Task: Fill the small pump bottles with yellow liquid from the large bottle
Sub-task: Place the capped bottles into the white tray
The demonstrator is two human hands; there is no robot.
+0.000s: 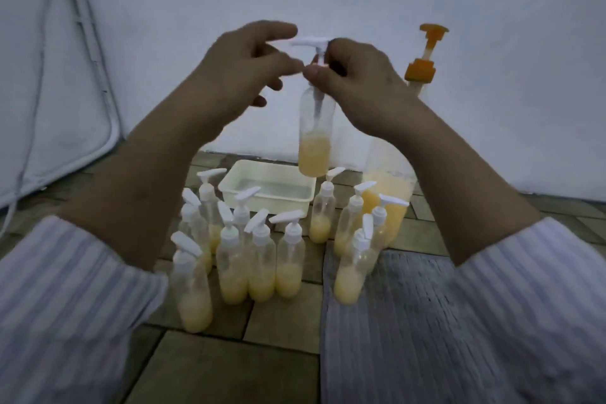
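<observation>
Aloft, right hand [357, 82] pinches small pump bottle [316, 131] neck; left hand [239, 72] fingers loose, beside pump

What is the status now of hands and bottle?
Right hand pinches raised bottle at neck. Left hand fingers at white pump. Bottle part full. Nothing in way.

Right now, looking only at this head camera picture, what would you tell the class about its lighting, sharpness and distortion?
Head view: dim, cool, even light with no hard shadows or glare; the left hand is smeared by motion blur, while the right hand and the held bottle are only soft; the standing bottles look slightly hazy; wide-angle distortion bows the striped sleeves outward at the edges.
</observation>
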